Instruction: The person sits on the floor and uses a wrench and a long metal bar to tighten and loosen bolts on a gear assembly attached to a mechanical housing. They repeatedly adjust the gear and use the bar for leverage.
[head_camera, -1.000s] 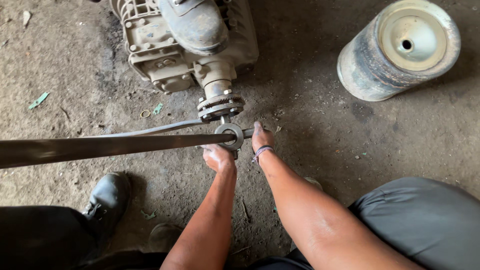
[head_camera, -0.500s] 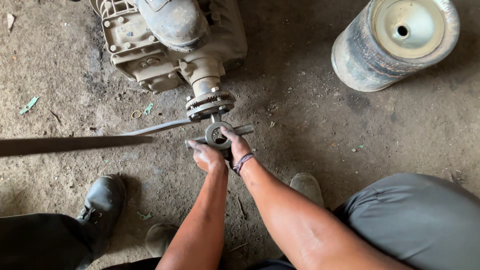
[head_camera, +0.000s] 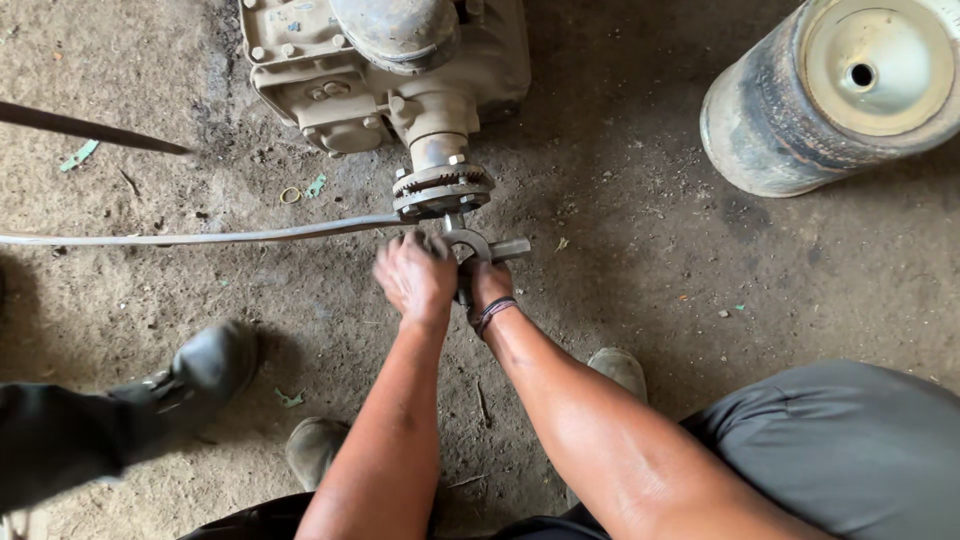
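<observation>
We kneel on a dirt floor (head_camera: 700, 250), dusty and oil-stained, with small bits of litter scattered across it. At the top centre sits one grimy gearbox housing (head_camera: 390, 70), its toothed flange (head_camera: 441, 190) facing us. Our left hand (head_camera: 415, 275) is curled shut over a metal yoke (head_camera: 480, 247) just below the flange; our right hand (head_camera: 487, 290) wraps the same piece from beneath — both forearms stretch up from the bottom of the frame. One long bar (head_camera: 200, 237) runs leftward from the flange. One cylindrical filter (head_camera: 840, 90) lies upper right — one black boot (head_camera: 205, 365), another person's, stands lower left.
</observation>
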